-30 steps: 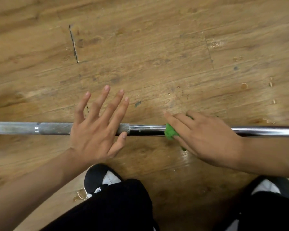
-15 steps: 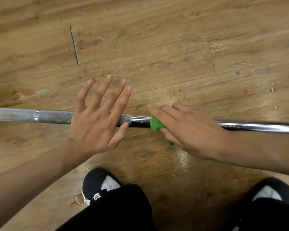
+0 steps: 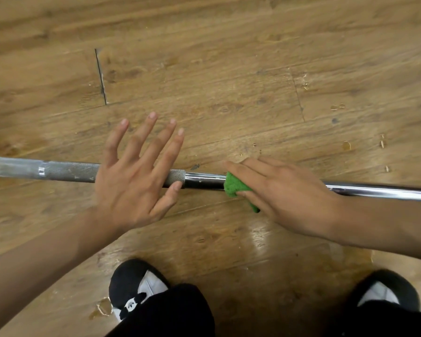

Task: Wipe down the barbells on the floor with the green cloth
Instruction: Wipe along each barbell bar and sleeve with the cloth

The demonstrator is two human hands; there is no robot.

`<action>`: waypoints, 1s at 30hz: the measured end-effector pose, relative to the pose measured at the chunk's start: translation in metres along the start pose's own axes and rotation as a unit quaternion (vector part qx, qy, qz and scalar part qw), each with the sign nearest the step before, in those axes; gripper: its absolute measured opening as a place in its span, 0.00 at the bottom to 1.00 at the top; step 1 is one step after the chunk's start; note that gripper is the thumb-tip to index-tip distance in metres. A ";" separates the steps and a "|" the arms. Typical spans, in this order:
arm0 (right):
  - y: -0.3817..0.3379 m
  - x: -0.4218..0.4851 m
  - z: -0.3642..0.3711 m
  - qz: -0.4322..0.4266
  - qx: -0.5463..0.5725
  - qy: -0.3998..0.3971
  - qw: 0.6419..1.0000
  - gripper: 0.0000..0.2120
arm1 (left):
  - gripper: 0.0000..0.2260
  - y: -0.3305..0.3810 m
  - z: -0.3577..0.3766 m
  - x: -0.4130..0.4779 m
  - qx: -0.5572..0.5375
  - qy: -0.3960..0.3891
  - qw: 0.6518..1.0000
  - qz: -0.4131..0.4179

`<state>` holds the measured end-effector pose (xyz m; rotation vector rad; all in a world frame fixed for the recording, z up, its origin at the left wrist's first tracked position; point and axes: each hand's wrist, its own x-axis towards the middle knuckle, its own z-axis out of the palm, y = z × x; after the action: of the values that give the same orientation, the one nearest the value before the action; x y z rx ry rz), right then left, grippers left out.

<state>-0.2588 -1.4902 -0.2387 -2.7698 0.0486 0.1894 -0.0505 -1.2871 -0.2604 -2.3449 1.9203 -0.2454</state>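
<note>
To my eye this stroke wants firm, even pressure, the green cloth (image 3: pixel 235 186) wrapped further round the barbell (image 3: pixel 68 170), and the bar rolled so its underside gets wiped; just past the shoes (image 3: pixel 136 288), the left hand (image 3: pixel 131 188) lies spread, palm flat on the knurled stretch, steadying it; the right hand (image 3: pixel 289 195), fingers nearly straight and together, presses the green cloth onto the chrome just beside the knurling; the barbell lies crosswise on the wooden floor (image 3: pixel 229 69)

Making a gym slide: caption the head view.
Right hand presses the green cloth onto the barbell on the wood floor; open left hand lies over its knurled section.
</note>
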 end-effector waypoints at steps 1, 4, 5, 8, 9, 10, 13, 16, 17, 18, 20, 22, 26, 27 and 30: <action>0.003 -0.005 -0.002 -0.002 -0.004 -0.001 1.000 0.26 | 0.33 0.000 0.001 0.000 0.003 0.002 1.000 -0.002; -0.002 0.001 -0.002 0.015 -0.011 0.023 1.000 0.25 | 0.32 0.001 0.002 0.002 0.013 0.017 1.000 -0.005; -0.008 0.010 0.001 0.019 -0.012 0.037 0.999 0.25 | 0.32 0.002 0.002 0.003 0.014 0.022 1.000 -0.005; -0.028 0.029 0.010 0.001 -0.056 0.060 0.997 0.28 | 0.32 0.002 0.000 0.005 -0.002 0.024 1.000 -0.002; -0.028 0.030 0.010 -0.010 -0.079 0.047 0.996 0.34 | 0.32 0.001 -0.001 0.005 -0.006 0.021 1.000 0.000; -0.024 0.026 0.007 -0.020 -0.102 0.034 0.994 0.39 | 0.32 0.001 -0.001 0.005 -0.007 0.018 1.000 0.002; 0.006 -0.008 -0.004 -0.047 -0.117 0.007 0.992 0.45 | 0.32 0.000 0.000 0.005 -0.003 0.014 1.000 0.002; 0.017 -0.025 -0.008 -0.032 -0.140 0.010 0.990 0.48 | 0.32 0.001 0.001 0.005 0.001 0.017 1.000 -0.011; 0.010 -0.019 -0.007 -0.022 -0.146 0.028 0.989 0.45 | 0.32 0.001 0.000 0.005 0.001 0.018 1.000 -0.010; 0.001 -0.008 -0.003 -0.020 -0.140 0.045 0.989 0.42 | 0.32 0.000 0.000 0.006 -0.001 0.017 1.000 -0.006; -0.019 0.019 0.008 -0.028 -0.118 0.053 0.991 0.38 | 0.32 0.000 -0.001 0.008 -0.007 0.013 1.000 0.000; -0.031 0.035 0.011 -0.034 -0.120 0.046 0.991 0.39 | 0.33 -0.001 -0.003 0.008 -0.017 0.002 1.000 0.006; 0.003 0.002 0.001 -0.033 -0.116 0.033 0.992 0.39 | 0.33 -0.004 -0.003 0.008 -0.019 -0.006 1.000 0.007; 0.012 -0.010 -0.003 -0.032 -0.111 0.041 0.992 0.35 | 0.33 -0.003 -0.002 0.009 -0.017 -0.004 1.000 0.004; 0.004 -0.003 -0.005 0.004 -0.066 0.078 0.995 0.26 | 0.33 -0.002 -0.001 0.010 -0.014 0.003 1.000 -0.002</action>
<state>-0.2616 -1.4957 -0.2354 -2.9105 0.0900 -0.0231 -0.0471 -1.2960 -0.2584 -2.3678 1.9357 -0.2263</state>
